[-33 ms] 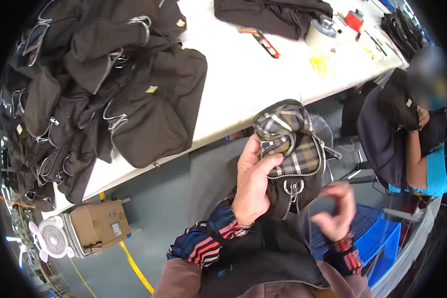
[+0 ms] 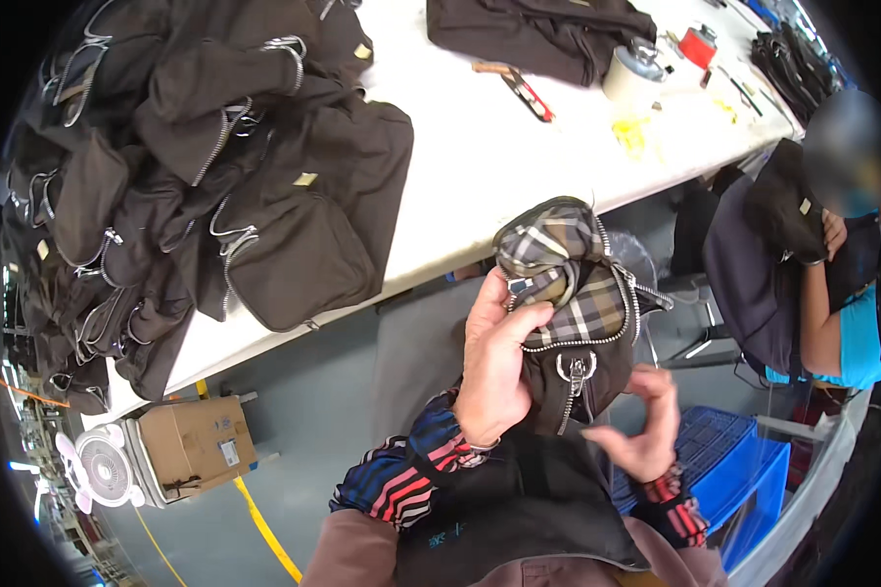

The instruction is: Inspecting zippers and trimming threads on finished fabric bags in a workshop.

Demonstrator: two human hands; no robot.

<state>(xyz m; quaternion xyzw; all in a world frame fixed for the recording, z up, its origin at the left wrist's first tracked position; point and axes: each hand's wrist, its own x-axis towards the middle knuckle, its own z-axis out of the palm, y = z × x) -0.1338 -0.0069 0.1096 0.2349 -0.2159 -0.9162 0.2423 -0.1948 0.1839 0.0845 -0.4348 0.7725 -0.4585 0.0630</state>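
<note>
My left hand (image 2: pixel 495 367) grips a small dark brown bag (image 2: pixel 602 386) by its left side, thumb pressed on the plaid lining (image 2: pixel 582 308). The bag's zipped mouth hangs open, so grey, white and black checks show. On its front, a silver zipper pull (image 2: pixel 576 369) sits above a short run of metal teeth. Close by the bag's lower right side is my right hand (image 2: pixel 646 426), thumb and fingers curved apart with nothing between them. Whether its fingertips touch the bag is hard to tell.
A white table (image 2: pixel 460 186) carries a heap of dark bags (image 2: pixel 294 249), a red-handled cutter (image 2: pixel 529 96) and a pale container (image 2: pixel 631 73). A person (image 2: pixel 822 323) sits at right, handling dark cloth. Below are a blue plastic stool (image 2: pixel 754 479), a cardboard box (image 2: pixel 196 445) and a fan (image 2: pixel 108 470).
My right hand has shifted a little left, closer to the underside of the bag. The bag in my left hand has moved very slightly left.
</note>
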